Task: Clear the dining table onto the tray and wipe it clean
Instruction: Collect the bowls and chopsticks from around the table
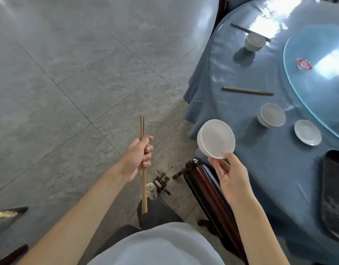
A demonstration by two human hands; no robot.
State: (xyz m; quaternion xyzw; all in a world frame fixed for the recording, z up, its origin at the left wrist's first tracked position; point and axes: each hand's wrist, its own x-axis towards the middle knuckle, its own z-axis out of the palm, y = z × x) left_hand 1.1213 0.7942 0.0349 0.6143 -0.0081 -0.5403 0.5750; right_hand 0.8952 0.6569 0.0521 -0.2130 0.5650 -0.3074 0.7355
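While a pair of wooden chopsticks [143,161] is gripped in the left hand [139,156] over the floor, a white bowl [216,139] is pinched at its rim by the right hand [228,174], just off the edge of the blue-clothed table [260,169], on which the dark tray [335,192] is set.

The floor [69,73] was large grey stone-look tiles with thin dark joints running diagonally. A dark reddish-brown polished wooden chair [205,180] stood just beside the round tabletop covered in a blue cloth [231,119]. Bright daylight glared off the cloth's glossy surface and the pale blue glass turntable [306,88].
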